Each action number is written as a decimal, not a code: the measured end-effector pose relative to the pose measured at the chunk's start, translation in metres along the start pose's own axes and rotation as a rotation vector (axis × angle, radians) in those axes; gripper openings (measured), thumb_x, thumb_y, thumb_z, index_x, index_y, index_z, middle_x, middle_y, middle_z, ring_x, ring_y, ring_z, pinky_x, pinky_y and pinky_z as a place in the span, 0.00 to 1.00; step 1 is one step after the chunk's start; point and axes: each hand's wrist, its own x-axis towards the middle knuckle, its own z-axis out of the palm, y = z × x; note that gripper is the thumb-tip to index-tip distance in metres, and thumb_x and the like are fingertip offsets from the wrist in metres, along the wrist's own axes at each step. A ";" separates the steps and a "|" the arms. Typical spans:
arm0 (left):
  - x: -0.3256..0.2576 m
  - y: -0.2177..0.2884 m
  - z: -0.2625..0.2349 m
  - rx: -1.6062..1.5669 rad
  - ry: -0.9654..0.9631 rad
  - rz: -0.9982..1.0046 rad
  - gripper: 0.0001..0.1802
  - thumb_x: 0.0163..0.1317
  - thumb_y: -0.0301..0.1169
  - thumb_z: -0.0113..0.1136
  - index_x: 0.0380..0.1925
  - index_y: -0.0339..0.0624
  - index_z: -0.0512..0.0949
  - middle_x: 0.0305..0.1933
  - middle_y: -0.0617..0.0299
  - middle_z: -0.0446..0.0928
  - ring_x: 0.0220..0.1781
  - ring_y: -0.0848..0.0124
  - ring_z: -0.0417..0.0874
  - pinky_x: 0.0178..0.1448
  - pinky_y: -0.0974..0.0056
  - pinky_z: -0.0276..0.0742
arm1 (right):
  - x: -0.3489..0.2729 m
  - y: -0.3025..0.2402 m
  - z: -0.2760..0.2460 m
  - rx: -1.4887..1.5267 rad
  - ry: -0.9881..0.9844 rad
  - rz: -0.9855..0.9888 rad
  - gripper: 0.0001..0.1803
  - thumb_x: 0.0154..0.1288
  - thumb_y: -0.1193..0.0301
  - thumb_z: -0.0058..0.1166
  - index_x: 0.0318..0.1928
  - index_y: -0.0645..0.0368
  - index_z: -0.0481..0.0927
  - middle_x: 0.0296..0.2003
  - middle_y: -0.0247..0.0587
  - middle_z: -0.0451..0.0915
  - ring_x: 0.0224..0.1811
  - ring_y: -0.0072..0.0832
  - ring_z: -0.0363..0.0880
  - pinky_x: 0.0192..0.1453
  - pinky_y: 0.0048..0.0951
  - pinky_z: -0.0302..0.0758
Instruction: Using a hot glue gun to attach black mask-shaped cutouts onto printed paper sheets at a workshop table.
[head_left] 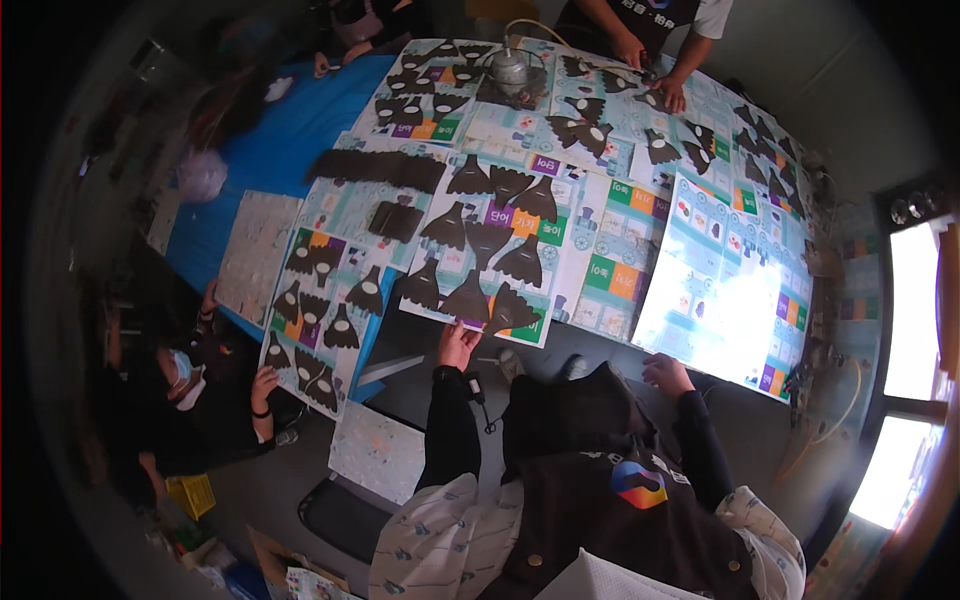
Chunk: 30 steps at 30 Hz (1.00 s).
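At the blue-covered bench (pixel 285 120), I watch my left hand (pixel 459 346) pinch a white board (pixel 552 230), dark-brown fan-shaped pieces (pixel 488 240) ahead, my right hand (pixel 667 374) half-open, empty.

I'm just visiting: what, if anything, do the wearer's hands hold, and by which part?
The left hand holds a printed sheet by its near edge; the right hand appears empty.
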 end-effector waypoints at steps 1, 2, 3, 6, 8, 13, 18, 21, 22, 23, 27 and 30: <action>0.001 0.002 0.002 0.006 -0.041 -0.027 0.11 0.71 0.32 0.47 0.50 0.45 0.70 0.50 0.59 0.77 0.55 0.65 0.79 0.56 0.60 0.78 | 0.001 -0.002 0.003 0.004 0.016 0.008 0.15 0.61 0.73 0.48 0.46 0.68 0.77 0.31 0.43 0.83 0.31 0.26 0.82 0.35 0.26 0.78; 0.002 0.004 0.005 0.007 -0.061 -0.030 0.10 0.71 0.31 0.49 0.51 0.46 0.70 0.49 0.60 0.77 0.50 0.66 0.81 0.53 0.61 0.80 | 0.003 -0.003 0.005 -0.009 0.006 0.006 0.15 0.61 0.73 0.48 0.46 0.67 0.77 0.31 0.43 0.83 0.31 0.26 0.82 0.35 0.26 0.78; 0.000 0.002 0.006 0.005 -0.063 -0.039 0.10 0.71 0.31 0.49 0.51 0.46 0.70 0.49 0.60 0.77 0.50 0.66 0.81 0.53 0.61 0.80 | 0.002 -0.005 0.007 -0.026 -0.014 0.005 0.15 0.61 0.72 0.48 0.46 0.67 0.77 0.31 0.42 0.83 0.31 0.26 0.82 0.35 0.26 0.78; -0.003 -0.004 0.009 0.030 -0.057 0.095 0.13 0.69 0.27 0.51 0.53 0.45 0.69 0.47 0.61 0.78 0.45 0.67 0.83 0.47 0.62 0.83 | 0.014 -0.014 0.005 -0.050 -0.018 0.029 0.14 0.62 0.72 0.48 0.46 0.66 0.77 0.31 0.42 0.83 0.32 0.26 0.83 0.36 0.26 0.79; -0.014 -0.018 0.024 -0.007 -0.053 0.102 0.14 0.69 0.25 0.50 0.53 0.43 0.69 0.46 0.59 0.78 0.44 0.65 0.83 0.47 0.62 0.83 | 0.022 -0.004 -0.001 -0.035 0.014 0.012 0.14 0.63 0.72 0.48 0.46 0.66 0.77 0.31 0.42 0.83 0.32 0.26 0.83 0.35 0.26 0.79; -0.052 -0.033 0.035 0.040 -0.015 0.120 0.17 0.69 0.25 0.48 0.57 0.45 0.67 0.51 0.59 0.75 0.49 0.66 0.81 0.48 0.64 0.81 | 0.051 0.002 -0.002 -0.008 -0.015 -0.054 0.14 0.63 0.74 0.48 0.47 0.66 0.77 0.31 0.44 0.83 0.31 0.27 0.83 0.35 0.26 0.79; -0.082 -0.014 0.049 0.078 -0.024 0.131 0.20 0.69 0.23 0.46 0.60 0.45 0.65 0.54 0.58 0.74 0.52 0.68 0.80 0.51 0.65 0.80 | 0.076 0.020 -0.012 0.108 -0.067 -0.062 0.14 0.61 0.75 0.47 0.47 0.66 0.77 0.31 0.45 0.83 0.30 0.28 0.83 0.33 0.26 0.79; -0.083 0.021 0.053 0.071 -0.056 0.228 0.20 0.68 0.23 0.47 0.60 0.45 0.65 0.55 0.59 0.74 0.52 0.68 0.79 0.53 0.63 0.79 | 0.094 0.024 -0.017 0.139 -0.027 -0.084 0.15 0.61 0.76 0.45 0.46 0.67 0.77 0.31 0.45 0.83 0.30 0.28 0.83 0.33 0.27 0.79; -0.078 0.038 0.054 0.065 -0.061 0.259 0.19 0.68 0.23 0.48 0.59 0.44 0.66 0.54 0.60 0.74 0.52 0.67 0.79 0.54 0.62 0.79 | 0.101 0.020 -0.020 0.119 -0.024 -0.081 0.15 0.60 0.76 0.44 0.46 0.66 0.77 0.31 0.45 0.83 0.30 0.28 0.83 0.33 0.27 0.79; -0.074 0.056 0.056 0.024 -0.051 0.276 0.19 0.68 0.22 0.48 0.58 0.44 0.67 0.53 0.59 0.75 0.52 0.67 0.80 0.53 0.61 0.79 | 0.105 0.018 -0.019 0.152 -0.020 -0.070 0.14 0.60 0.76 0.44 0.46 0.66 0.77 0.30 0.45 0.83 0.31 0.27 0.83 0.33 0.27 0.79; -0.039 0.134 0.058 -0.003 -0.070 0.374 0.16 0.67 0.21 0.48 0.55 0.42 0.68 0.50 0.58 0.76 0.50 0.67 0.81 0.52 0.62 0.80 | 0.121 0.006 -0.017 0.215 -0.013 -0.103 0.14 0.60 0.76 0.45 0.46 0.66 0.76 0.31 0.44 0.83 0.31 0.27 0.83 0.32 0.26 0.79; -0.001 0.206 0.043 -0.057 -0.009 0.421 0.13 0.65 0.19 0.50 0.49 0.41 0.71 0.46 0.57 0.77 0.45 0.65 0.82 0.49 0.63 0.82 | 0.130 -0.016 -0.011 0.185 0.026 -0.102 0.14 0.60 0.76 0.45 0.46 0.66 0.76 0.31 0.44 0.83 0.32 0.27 0.83 0.32 0.26 0.79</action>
